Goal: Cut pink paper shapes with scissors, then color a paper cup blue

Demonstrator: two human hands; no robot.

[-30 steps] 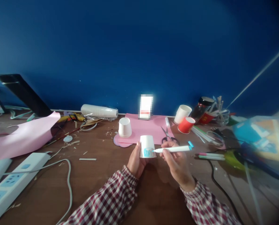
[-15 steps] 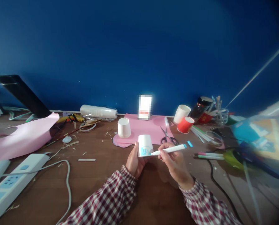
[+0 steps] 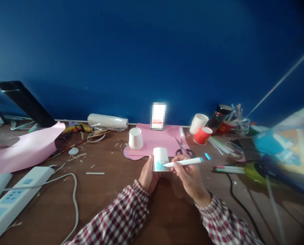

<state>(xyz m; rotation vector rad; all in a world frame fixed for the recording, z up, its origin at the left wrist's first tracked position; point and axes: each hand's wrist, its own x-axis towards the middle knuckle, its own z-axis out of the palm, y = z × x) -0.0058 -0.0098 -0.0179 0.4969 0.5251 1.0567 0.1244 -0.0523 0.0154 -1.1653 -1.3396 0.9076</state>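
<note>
Upside down in my left hand is a white paper cup, with light blue marks on its side near the rim. My fingers wrap its left side and reach underneath. My right hand pinches a white marker pen with a blue end, its tip against the blue-coloured patch. The blue marker cap lies just right of the pen. Behind the held cup, a second white cup stands inverted at the edge of a pink sheet. Dark-handled scissors rest open beyond my right hand.
A white power strip and its cable lie at left, beside curved pink paper. Stacked cups lie along the blue wall. At right are a red cup, a dark-lidded jar, markers and a plastic bag.
The held cup has shifted slightly right and turned a little in my left hand. The blue patch looks more filled in, and the pen tip has moved slightly left and up.
</note>
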